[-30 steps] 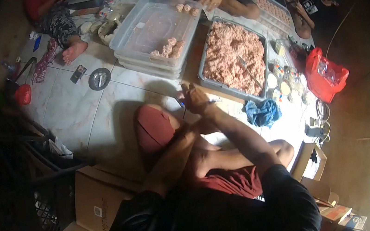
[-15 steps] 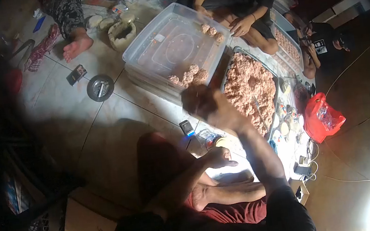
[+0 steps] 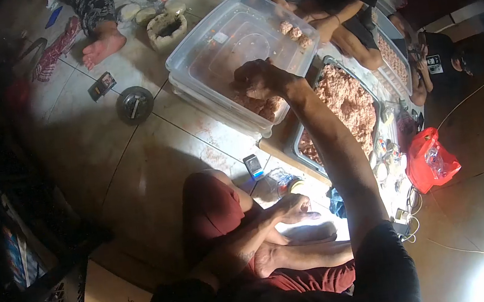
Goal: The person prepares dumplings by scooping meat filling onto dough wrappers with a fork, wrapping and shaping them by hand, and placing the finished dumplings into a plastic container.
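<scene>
My right hand (image 3: 263, 80) is over the near part of a clear plastic tub (image 3: 207, 108), its fingers curled and in shadow. Whatever those fingers may hold is hidden. Just below it, inside the tub, lie lumpy pinkish balls (image 3: 266, 109) in shade. More rounded pinkish balls (image 3: 295, 33) sit at the tub's far right end. Beside my right forearm is a tray (image 3: 378, 110) full of crumbly pinkish mixture (image 3: 343, 107). My left hand (image 3: 294, 207) rests low by my crossed legs, loosely bent with the thumb out, and nothing shows in it.
Across the tub sits a person (image 3: 332, 23) with hands near its far edge. An ashtray (image 3: 135, 104), a cigarette pack (image 3: 102, 86) and a small dark device (image 3: 253, 166) lie on the tiles. To the right are a red plastic bag (image 3: 432, 159) and cables (image 3: 412, 214).
My right hand has moved up from the tub's near corner by the tray to over the tub. The view has shifted a little. My left hand stays by my legs.
</scene>
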A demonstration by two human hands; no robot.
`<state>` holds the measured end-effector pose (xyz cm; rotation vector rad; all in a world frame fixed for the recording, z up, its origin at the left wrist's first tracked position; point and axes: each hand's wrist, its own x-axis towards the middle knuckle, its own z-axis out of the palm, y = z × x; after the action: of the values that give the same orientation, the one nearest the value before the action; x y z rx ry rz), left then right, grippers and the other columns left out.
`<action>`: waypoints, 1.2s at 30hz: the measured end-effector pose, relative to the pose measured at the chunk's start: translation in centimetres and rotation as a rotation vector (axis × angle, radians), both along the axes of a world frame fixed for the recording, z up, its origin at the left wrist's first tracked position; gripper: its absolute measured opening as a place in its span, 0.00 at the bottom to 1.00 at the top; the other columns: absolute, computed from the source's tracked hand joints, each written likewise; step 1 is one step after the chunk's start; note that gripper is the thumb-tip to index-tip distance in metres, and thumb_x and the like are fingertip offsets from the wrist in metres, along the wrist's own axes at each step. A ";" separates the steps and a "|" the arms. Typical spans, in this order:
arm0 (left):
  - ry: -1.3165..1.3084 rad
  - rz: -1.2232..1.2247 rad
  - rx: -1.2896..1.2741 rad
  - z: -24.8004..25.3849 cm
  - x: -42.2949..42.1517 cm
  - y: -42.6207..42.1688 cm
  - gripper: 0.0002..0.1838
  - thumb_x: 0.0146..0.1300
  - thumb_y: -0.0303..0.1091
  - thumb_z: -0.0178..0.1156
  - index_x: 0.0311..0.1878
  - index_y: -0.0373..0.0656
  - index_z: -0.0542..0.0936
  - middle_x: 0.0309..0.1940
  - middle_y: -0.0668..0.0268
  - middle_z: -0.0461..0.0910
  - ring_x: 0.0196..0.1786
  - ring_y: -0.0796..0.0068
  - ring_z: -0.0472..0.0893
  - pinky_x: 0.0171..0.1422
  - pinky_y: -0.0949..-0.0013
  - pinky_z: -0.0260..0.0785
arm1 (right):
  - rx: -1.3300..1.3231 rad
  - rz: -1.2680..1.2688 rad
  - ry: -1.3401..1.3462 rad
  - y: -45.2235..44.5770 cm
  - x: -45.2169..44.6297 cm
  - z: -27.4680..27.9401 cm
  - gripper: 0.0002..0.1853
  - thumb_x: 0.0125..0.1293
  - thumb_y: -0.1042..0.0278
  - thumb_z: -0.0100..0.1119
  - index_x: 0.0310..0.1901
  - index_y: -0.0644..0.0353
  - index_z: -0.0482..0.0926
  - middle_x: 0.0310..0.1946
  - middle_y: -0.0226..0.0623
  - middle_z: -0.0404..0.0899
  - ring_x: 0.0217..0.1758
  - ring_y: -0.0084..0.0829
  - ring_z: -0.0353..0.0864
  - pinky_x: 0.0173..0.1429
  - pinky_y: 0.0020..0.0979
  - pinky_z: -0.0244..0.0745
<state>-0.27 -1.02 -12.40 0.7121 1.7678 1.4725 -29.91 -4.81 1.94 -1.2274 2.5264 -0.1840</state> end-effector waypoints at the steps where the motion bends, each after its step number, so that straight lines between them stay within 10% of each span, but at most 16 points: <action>1: -0.003 -0.005 -0.001 -1.0 0.2 0.5 0.32 0.59 0.65 0.67 0.39 0.38 0.81 0.31 0.59 0.81 0.35 0.64 0.80 0.43 0.61 0.72 | 0.117 -0.162 -0.048 -0.5 1.1 1.3 0.18 0.70 0.49 0.59 0.48 0.56 0.83 0.51 0.45 0.83 0.54 0.48 0.81 0.60 0.46 0.74; 6: -0.128 0.048 -0.015 1.2 -1.4 -0.5 0.30 0.63 0.63 0.65 0.42 0.39 0.82 0.39 0.59 0.80 0.45 0.67 0.78 0.49 0.63 0.70 | -0.263 -0.342 0.224 2.9 5.5 4.9 0.21 0.73 0.50 0.58 0.56 0.57 0.82 0.55 0.45 0.83 0.58 0.44 0.82 0.65 0.43 0.70; 8: 0.135 0.223 0.129 1.8 -2.1 -0.8 0.29 0.70 0.63 0.56 0.42 0.41 0.83 0.36 0.63 0.80 0.41 0.71 0.79 0.48 0.65 0.72 | -0.582 -0.428 0.205 5.3 8.5 7.4 0.19 0.73 0.59 0.59 0.58 0.62 0.80 0.52 0.47 0.84 0.53 0.42 0.85 0.57 0.40 0.76; 10: -0.218 0.268 0.172 1.5 -2.7 -1.0 0.34 0.71 0.68 0.50 0.29 0.43 0.80 0.24 0.68 0.75 0.27 0.78 0.74 0.38 0.70 0.70 | -0.538 -0.473 0.229 8.1 13.3 9.0 0.11 0.72 0.70 0.60 0.51 0.65 0.83 0.44 0.50 0.85 0.43 0.42 0.86 0.49 0.39 0.78; 14: -0.508 0.439 0.550 -0.1 -3.1 -0.7 0.36 0.74 0.67 0.44 0.37 0.38 0.81 0.28 0.72 0.78 0.32 0.80 0.76 0.38 0.73 0.69 | -0.515 -0.654 0.077 13.0 23.3 6.2 0.10 0.68 0.73 0.61 0.47 0.69 0.82 0.42 0.51 0.84 0.38 0.44 0.85 0.38 0.38 0.76; 22: -0.383 0.516 0.423 5.1 -1.6 -3.3 0.37 0.74 0.67 0.44 0.52 0.36 0.79 0.47 0.62 0.81 0.42 0.76 0.83 0.47 0.71 0.78 | -0.418 -0.763 0.168 15.4 32.3 -3.0 0.41 0.61 0.63 0.70 0.71 0.69 0.60 0.59 0.63 0.71 0.59 0.59 0.77 0.60 0.47 0.77; 26: -0.318 0.516 0.433 5.0 -0.9 -3.5 0.37 0.77 0.62 0.43 0.70 0.37 0.69 0.62 0.59 0.76 0.62 0.73 0.76 0.64 0.66 0.71 | -0.408 -0.641 0.161 16.0 31.4 -5.9 0.20 0.63 0.73 0.62 0.56 0.69 0.73 0.47 0.58 0.78 0.53 0.57 0.78 0.54 0.48 0.78; 28: -0.734 0.771 0.606 3.3 -0.7 -2.9 0.33 0.78 0.60 0.42 0.63 0.38 0.75 0.48 0.60 0.83 0.45 0.74 0.83 0.51 0.69 0.76 | -0.503 -0.734 0.249 14.7 30.7 -4.7 0.12 0.62 0.76 0.59 0.46 0.69 0.76 0.43 0.52 0.80 0.49 0.54 0.80 0.52 0.46 0.78; 29: -0.732 0.731 0.590 1.3 -1.0 -2.7 0.24 0.77 0.51 0.46 0.55 0.38 0.78 0.27 0.65 0.82 0.29 0.73 0.83 0.34 0.70 0.78 | -0.529 -0.695 0.228 14.1 30.1 -3.2 0.08 0.61 0.78 0.59 0.42 0.68 0.77 0.39 0.49 0.80 0.46 0.51 0.80 0.50 0.45 0.77; 31: -0.327 0.327 0.249 -0.3 -1.0 -2.7 0.21 0.72 0.47 0.56 0.36 0.37 0.84 0.18 0.63 0.80 0.24 0.73 0.82 0.32 0.72 0.76 | -0.558 -0.546 0.251 13.5 28.1 -2.4 0.05 0.59 0.80 0.60 0.38 0.67 0.78 0.36 0.45 0.81 0.44 0.48 0.79 0.47 0.43 0.77; 36: 0.043 0.148 0.185 -8.0 2.8 2.7 0.15 0.61 0.42 0.68 0.36 0.36 0.85 0.30 0.55 0.86 0.30 0.69 0.85 0.42 0.63 0.77 | -0.744 -0.087 0.444 10.2 23.6 -7.4 0.11 0.56 0.81 0.63 0.42 0.69 0.75 0.40 0.47 0.82 0.45 0.48 0.82 0.51 0.42 0.79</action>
<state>2.56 1.65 -20.41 0.7229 1.7635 1.7502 -6.32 5.42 -5.46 -1.5399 3.0141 -1.0567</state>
